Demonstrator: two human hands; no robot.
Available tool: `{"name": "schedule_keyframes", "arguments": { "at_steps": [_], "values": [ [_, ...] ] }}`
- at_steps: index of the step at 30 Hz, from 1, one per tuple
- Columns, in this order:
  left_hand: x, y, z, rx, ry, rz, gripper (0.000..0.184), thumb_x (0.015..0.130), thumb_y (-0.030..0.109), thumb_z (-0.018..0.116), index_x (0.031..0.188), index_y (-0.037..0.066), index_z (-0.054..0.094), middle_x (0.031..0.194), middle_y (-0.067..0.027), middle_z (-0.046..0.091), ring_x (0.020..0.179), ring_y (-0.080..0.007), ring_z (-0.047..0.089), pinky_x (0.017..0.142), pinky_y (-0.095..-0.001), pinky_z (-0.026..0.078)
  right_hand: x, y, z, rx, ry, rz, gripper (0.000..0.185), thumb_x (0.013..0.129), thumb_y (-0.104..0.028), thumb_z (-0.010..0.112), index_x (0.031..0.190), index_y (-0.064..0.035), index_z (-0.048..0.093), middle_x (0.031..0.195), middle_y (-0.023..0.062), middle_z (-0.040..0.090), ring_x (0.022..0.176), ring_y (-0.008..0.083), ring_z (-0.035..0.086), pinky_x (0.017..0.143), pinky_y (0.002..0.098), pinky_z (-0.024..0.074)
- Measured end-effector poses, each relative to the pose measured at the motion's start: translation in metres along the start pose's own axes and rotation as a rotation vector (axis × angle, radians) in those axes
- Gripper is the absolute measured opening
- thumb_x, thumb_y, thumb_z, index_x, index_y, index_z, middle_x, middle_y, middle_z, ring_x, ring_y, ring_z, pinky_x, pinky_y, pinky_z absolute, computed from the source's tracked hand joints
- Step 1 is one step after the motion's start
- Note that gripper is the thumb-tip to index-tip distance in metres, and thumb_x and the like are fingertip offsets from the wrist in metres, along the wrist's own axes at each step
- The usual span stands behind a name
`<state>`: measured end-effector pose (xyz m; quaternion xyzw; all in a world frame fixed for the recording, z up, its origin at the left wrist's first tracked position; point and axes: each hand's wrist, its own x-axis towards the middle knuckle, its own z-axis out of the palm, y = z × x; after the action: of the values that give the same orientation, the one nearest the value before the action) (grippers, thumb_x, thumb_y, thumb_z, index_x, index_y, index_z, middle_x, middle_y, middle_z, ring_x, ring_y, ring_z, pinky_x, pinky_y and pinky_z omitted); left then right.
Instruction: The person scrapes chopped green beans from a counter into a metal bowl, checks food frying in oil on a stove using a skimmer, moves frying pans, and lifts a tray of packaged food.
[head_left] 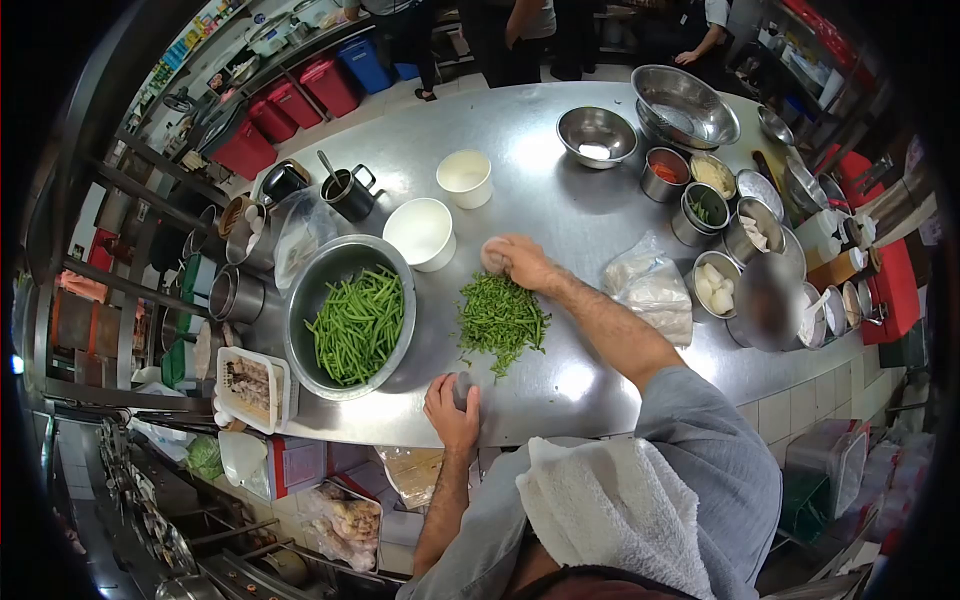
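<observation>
A loose pile of chopped green pieces (500,322) lies directly on the steel table. At its far edge is my right hand (522,262), closed and low over the surface; a pinkish rounded shape shows at its fingertips, too unclear to name. Near the front edge of the table, my left hand (453,412) rests with thumb and fingers apart and nothing visible between them. Left of the pile, a big metal bowl (402,355) holds long green beans (360,325). Two white tubs (419,234) (465,180) stand beyond the bowl and pile.
Plastic bags (648,290) lie to the right, beside metal containers, one with peeled white pieces (714,288). Metal bowls (597,137) stand at the back. A black mug (348,196) and a white tray (254,390) are at left. Several people stand beyond the table.
</observation>
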<state>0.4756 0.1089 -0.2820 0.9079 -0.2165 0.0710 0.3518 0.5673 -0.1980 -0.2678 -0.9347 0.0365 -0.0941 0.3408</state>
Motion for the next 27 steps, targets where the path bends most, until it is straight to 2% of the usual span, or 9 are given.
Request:
{"name": "schedule_keyframes", "arguments": {
  "at_steps": [2, 4, 6, 9, 11, 13, 17, 22, 27],
  "values": [
    [0.000, -0.002, 0.001, -0.005, 0.019, 0.007, 0.042, 0.075, 0.026, 0.065, 0.109, 0.004, 0.054, 0.115, -0.0141, 0.047, 0.109, -0.0300, 0.042, 0.093, -0.0410, 0.030, -0.005, -0.020, -0.032, 0.113, -0.342, 0.028, 0.044, 0.078, -0.021, 0.061, 0.120, -0.0196, 0.049, 0.123, 0.0084, 0.047, 0.117, 0.0271, 0.042, 0.099, 0.0386, 0.0317],
    [-0.001, -0.002, 0.001, -0.008, 0.020, 0.010, 0.041, 0.075, 0.026, 0.065, 0.109, 0.004, 0.054, 0.115, -0.0140, 0.047, 0.109, -0.0299, 0.042, 0.093, -0.0409, 0.030, 0.012, 0.005, -0.054, 0.154, -0.362, 0.093, 0.042, 0.080, -0.032, 0.059, 0.119, -0.0167, 0.051, 0.121, 0.0090, 0.049, 0.117, 0.0269, 0.042, 0.097, 0.0412, 0.0329],
    [0.001, -0.004, 0.002, -0.010, 0.028, 0.007, 0.041, 0.075, 0.027, 0.064, 0.108, 0.004, 0.054, 0.114, -0.0131, 0.048, 0.109, -0.0295, 0.042, 0.093, -0.0413, 0.029, 0.028, 0.016, -0.092, -0.261, 0.050, 0.136, 0.041, 0.082, -0.037, 0.056, 0.115, -0.0140, 0.055, 0.118, 0.0114, 0.052, 0.114, 0.0278, 0.044, 0.094, 0.0455, 0.0348],
    [0.000, -0.004, 0.004, -0.004, 0.034, 0.005, 0.042, 0.075, 0.028, 0.064, 0.108, 0.005, 0.055, 0.114, -0.0122, 0.048, 0.109, -0.0291, 0.042, 0.094, -0.0416, 0.029, 0.058, 0.072, -0.132, -0.605, 0.353, 0.204, 0.036, 0.086, -0.024, 0.048, 0.119, -0.0102, 0.049, 0.112, 0.0123, 0.054, 0.113, 0.0279, 0.043, 0.090, 0.0527, 0.0332],
    [0.001, -0.005, 0.004, 0.009, 0.043, -0.004, 0.042, 0.075, 0.029, 0.065, 0.108, 0.005, 0.055, 0.113, -0.0122, 0.048, 0.108, -0.0290, 0.042, 0.093, -0.0416, 0.029, 0.056, 0.094, -0.140, -0.809, 0.345, 0.287, 0.031, 0.086, -0.020, 0.043, 0.115, -0.0112, 0.051, 0.109, 0.0096, 0.056, 0.110, 0.0256, 0.048, 0.088, 0.0557, 0.0328],
    [0.001, -0.004, 0.004, -0.006, 0.060, 0.018, 0.042, 0.075, 0.029, 0.065, 0.107, 0.005, 0.055, 0.113, -0.0121, 0.049, 0.108, -0.0288, 0.043, 0.093, -0.0414, 0.030, 0.052, 0.096, -0.150, -0.798, 0.036, 0.426, 0.027, 0.085, -0.015, 0.044, 0.111, -0.0102, 0.050, 0.111, 0.0112, 0.056, 0.106, 0.0276, 0.052, 0.084, 0.0589, 0.0331],
    [0.002, -0.002, 0.002, 0.016, 0.058, 0.016, 0.039, 0.074, 0.025, 0.066, 0.106, 0.004, 0.055, 0.112, -0.0122, 0.049, 0.106, -0.0291, 0.044, 0.091, -0.0398, 0.032, 0.039, 0.088, -0.147, -0.896, 0.017, 0.284, 0.023, 0.082, -0.011, 0.043, 0.100, -0.0086, 0.057, 0.098, 0.0102, 0.063, 0.093, 0.0278, 0.059, 0.084, 0.0521, 0.0358],
    [0.002, -0.003, 0.003, 0.010, 0.067, 0.026, 0.039, 0.075, 0.025, 0.065, 0.106, 0.005, 0.055, 0.112, -0.0121, 0.049, 0.106, -0.0291, 0.044, 0.090, -0.0400, 0.032, 0.028, 0.076, -0.141, -0.861, -0.006, 0.107, 0.018, 0.079, -0.011, 0.046, 0.085, -0.0034, 0.060, 0.081, 0.0179, 0.063, 0.075, 0.0333, 0.063, 0.064, 0.0436, 0.0515],
    [0.001, -0.002, 0.002, 0.001, 0.070, 0.034, 0.038, 0.075, 0.025, 0.065, 0.105, 0.005, 0.055, 0.112, -0.0121, 0.049, 0.105, -0.0293, 0.044, 0.090, -0.0403, 0.033, 0.008, 0.045, -0.142, -0.891, -0.102, 0.150, 0.019, 0.079, -0.009, 0.048, 0.088, -0.0025, 0.063, 0.086, 0.0162, 0.064, 0.083, 0.0305, 0.063, 0.069, 0.0394, 0.0520]
  ]
}}
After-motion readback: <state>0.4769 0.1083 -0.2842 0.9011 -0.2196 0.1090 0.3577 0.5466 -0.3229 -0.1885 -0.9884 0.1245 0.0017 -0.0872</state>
